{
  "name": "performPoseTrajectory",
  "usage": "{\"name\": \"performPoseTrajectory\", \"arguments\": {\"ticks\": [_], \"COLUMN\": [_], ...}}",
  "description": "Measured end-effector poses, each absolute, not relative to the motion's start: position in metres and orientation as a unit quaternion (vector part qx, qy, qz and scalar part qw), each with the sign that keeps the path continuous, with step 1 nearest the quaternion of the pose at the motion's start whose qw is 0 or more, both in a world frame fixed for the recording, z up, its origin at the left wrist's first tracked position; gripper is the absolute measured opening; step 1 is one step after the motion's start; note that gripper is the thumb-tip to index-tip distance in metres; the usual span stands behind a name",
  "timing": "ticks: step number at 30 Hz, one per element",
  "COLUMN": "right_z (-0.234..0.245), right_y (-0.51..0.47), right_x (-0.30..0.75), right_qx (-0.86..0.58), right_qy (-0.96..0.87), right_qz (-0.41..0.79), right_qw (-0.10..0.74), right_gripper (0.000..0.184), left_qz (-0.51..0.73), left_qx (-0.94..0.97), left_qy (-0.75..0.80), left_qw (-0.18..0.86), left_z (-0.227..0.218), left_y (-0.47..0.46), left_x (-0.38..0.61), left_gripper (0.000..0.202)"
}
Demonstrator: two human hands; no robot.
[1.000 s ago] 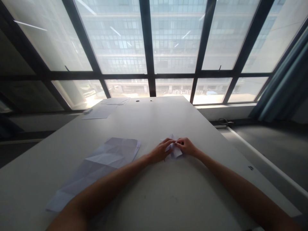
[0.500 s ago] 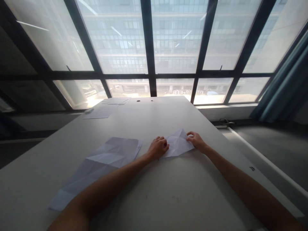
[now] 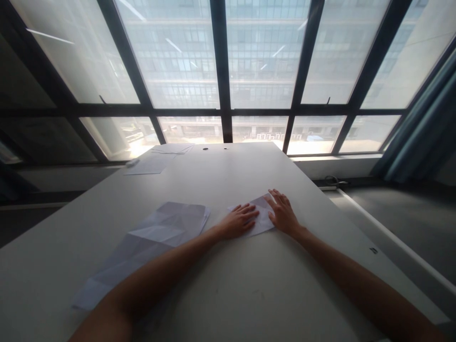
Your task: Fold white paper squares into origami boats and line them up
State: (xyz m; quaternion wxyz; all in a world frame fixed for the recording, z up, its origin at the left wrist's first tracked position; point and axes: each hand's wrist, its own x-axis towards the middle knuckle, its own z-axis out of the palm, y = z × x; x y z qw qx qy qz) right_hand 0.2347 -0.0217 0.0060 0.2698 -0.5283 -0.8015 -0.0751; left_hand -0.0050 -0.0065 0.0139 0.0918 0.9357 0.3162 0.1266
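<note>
A small creased white paper square (image 3: 261, 214) lies on the grey table (image 3: 228, 285) in front of me. My left hand (image 3: 238, 220) lies flat on its left part, fingers stretched out. My right hand (image 3: 282, 213) lies flat on its right part, fingers spread. Both palms press the sheet down, and most of it is hidden under them.
A stack of larger creased white sheets (image 3: 149, 242) lies to the left of my left arm. More papers (image 3: 156, 161) rest at the table's far left corner. Big windows with dark frames stand behind the table, and a curtain (image 3: 420, 123) hangs at the right.
The small paper was bunched between both hands, then opened out. Both hands now lie flat on it instead of pinching its edges.
</note>
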Motion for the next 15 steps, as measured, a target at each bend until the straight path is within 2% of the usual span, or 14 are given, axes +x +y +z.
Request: {"name": "performPoseTrajectory", "arguments": {"ticks": [8, 11, 15], "right_z": [0.005, -0.003, -0.012], "right_y": [-0.025, -0.022, -0.016], "right_x": [0.226, 0.225, 0.229], "right_qx": [-0.396, -0.420, -0.476], "right_qy": [-0.891, -0.884, -0.860], "right_qz": [0.009, 0.067, 0.079], "right_qw": [0.223, 0.195, 0.169], "right_gripper": [0.053, 0.053, 0.055], "left_qz": [0.120, 0.145, 0.161], "left_qx": [0.952, 0.947, 0.930], "left_qy": [0.255, 0.264, 0.319], "left_qw": [0.121, 0.111, 0.087], "left_z": [0.024, 0.019, 0.011], "left_y": [-0.008, -0.008, -0.007], "left_x": [-0.007, -0.004, -0.001], "left_gripper": [0.051, 0.049, 0.049]}}
